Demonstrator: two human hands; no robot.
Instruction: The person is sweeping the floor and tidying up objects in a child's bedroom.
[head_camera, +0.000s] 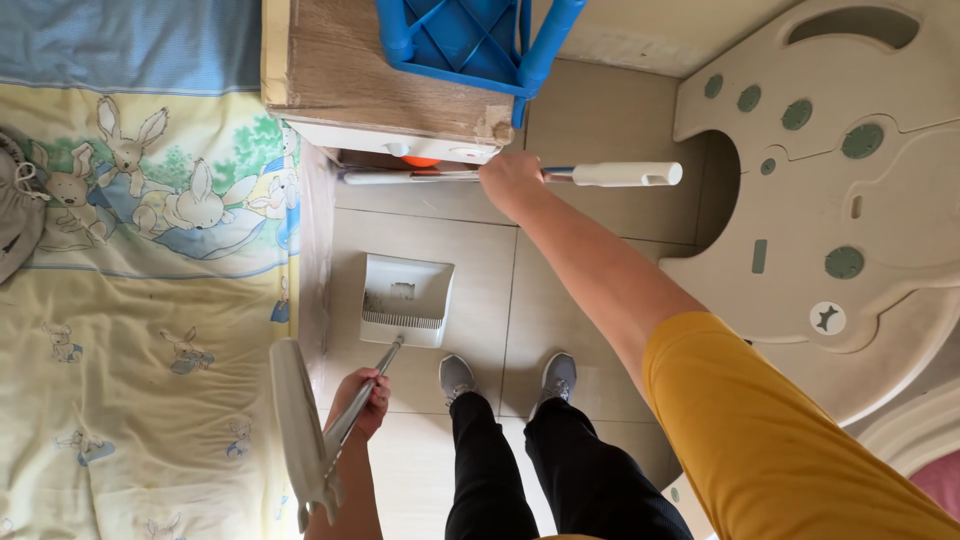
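Note:
My right hand (510, 183) grips a long white broom handle (610, 175) held level above the tiled floor, its far end reaching under a wooden cabinet (370, 80). My left hand (362, 402) holds the metal handle of a white dustpan (405, 298), whose pan stands on the floor beside the bed. A flat grey lid part (300, 430) sticks out next to the dustpan handle near my left hand. An orange object (420, 161) shows under the cabinet edge.
A bed with a yellow rabbit-print sheet (140, 330) fills the left. A blue plastic stool (470, 40) rests on the cabinet. A large beige plastic play panel (830, 190) lies on the right. My grey shoes (505, 378) stand on the tiles.

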